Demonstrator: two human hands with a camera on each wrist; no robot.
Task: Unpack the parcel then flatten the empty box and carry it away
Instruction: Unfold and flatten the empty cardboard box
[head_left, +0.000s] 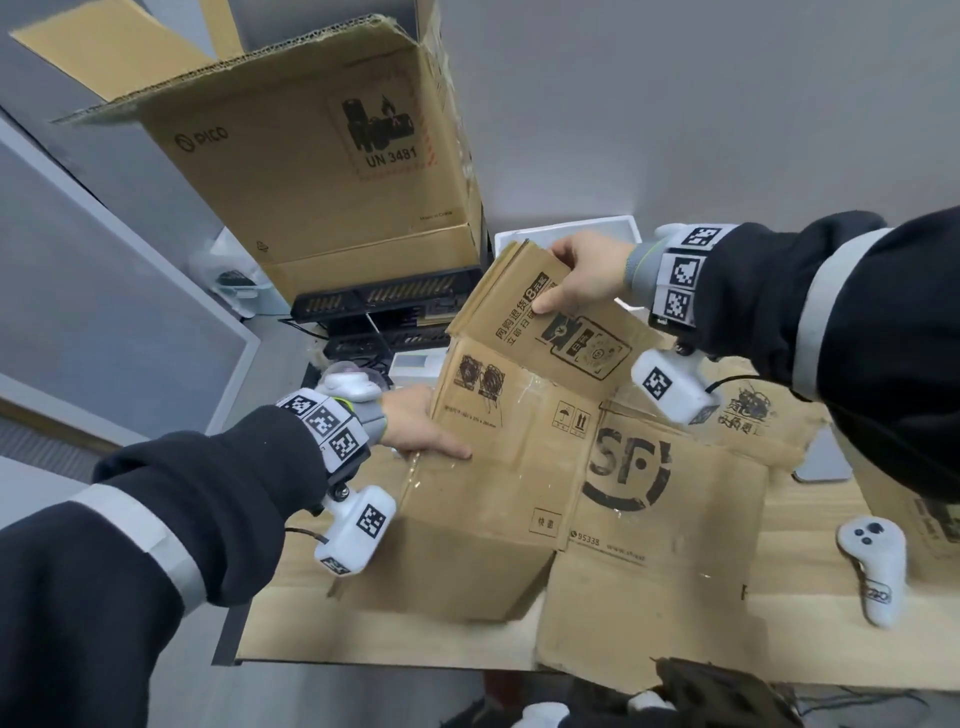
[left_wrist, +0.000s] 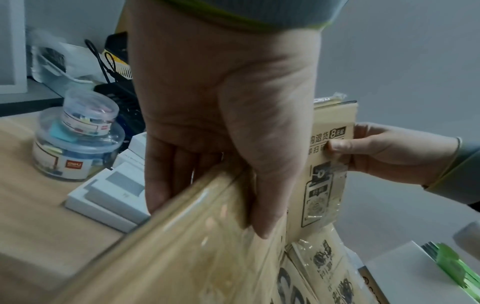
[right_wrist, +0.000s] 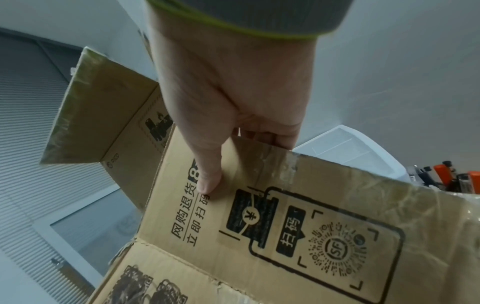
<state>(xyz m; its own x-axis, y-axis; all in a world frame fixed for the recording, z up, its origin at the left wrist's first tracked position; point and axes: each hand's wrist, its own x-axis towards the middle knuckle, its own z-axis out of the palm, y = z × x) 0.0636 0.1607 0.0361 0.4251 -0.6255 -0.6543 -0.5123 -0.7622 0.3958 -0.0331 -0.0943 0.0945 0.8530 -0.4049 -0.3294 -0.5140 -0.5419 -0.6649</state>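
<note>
SF carton (head_left: 597, 467) lies nearly flattened; left hand (head_left: 415, 426) grips its edge, right hand (head_left: 582, 275) pinches the raised flap (head_left: 545, 322); carrying away remains.

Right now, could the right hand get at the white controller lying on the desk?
Probably not freely: the right hand is pinching the SF box flap. The white controller lies uncovered, so letting go would clear the way.

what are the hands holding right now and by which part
Both hold the cardboard box: the left hand grips its folded left edge, the right hand pinches the top of the raised flap.
</note>
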